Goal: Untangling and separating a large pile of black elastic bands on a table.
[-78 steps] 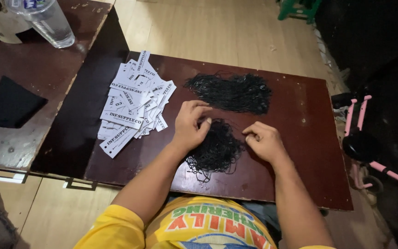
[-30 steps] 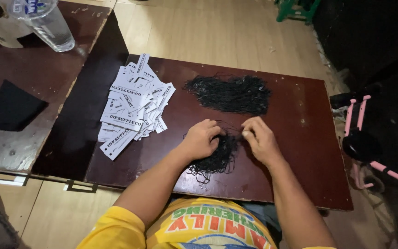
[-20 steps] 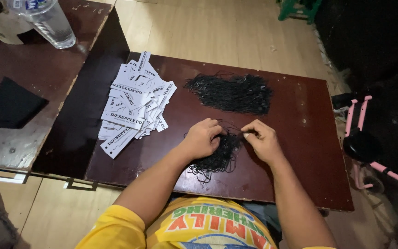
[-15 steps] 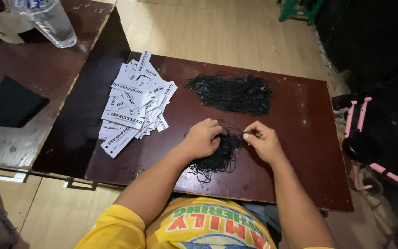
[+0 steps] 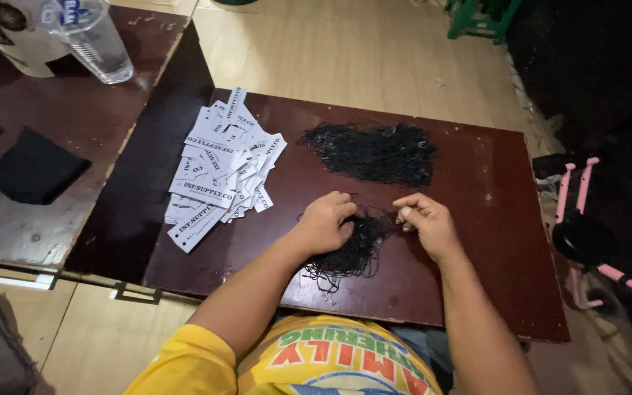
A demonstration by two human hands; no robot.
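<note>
While left hand (image 5: 325, 223) presses string pile (image 5: 349, 252) | right hand (image 5: 427, 222) grip pinches strand

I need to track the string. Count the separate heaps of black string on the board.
2. One heap of black string lies at the far side of the board; the other heap is under the left hand, beside the right hand.

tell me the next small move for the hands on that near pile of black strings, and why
Probably draw the right hand a little to the right to pull one string free. Its fingertips pinch a thin strand running out of the near string pile, while the left hand presses that tangle to the board, so the strand should slide out alone.
</note>
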